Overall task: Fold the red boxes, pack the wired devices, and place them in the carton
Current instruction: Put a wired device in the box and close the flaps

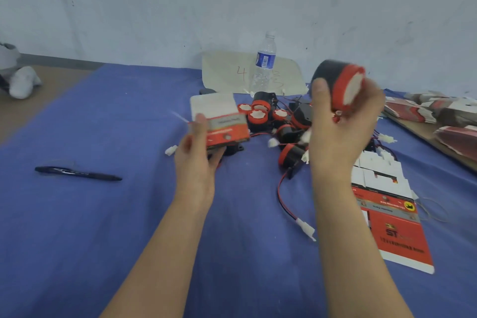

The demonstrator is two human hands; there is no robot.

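My left hand [197, 147] grips a folded red box [223, 128] with its white lid flap standing open, held above the blue cloth. My right hand [343, 121] holds up a black wired device with a red front [338, 80], to the right of the box and a little higher. A pile of several more black-and-red wired devices [273, 121] with red-black leads and white plugs lies on the cloth between and behind my hands. Flat unfolded red boxes [395, 224] lie at my right forearm. No carton is in view.
A black pen [77, 173] lies on the blue cloth [103, 214] at left. A water bottle [264, 62] stands at the back on a pale sheet [227, 72]. Stacks of flat red boxes [438, 113] sit on a board at far right. A wall runs behind.
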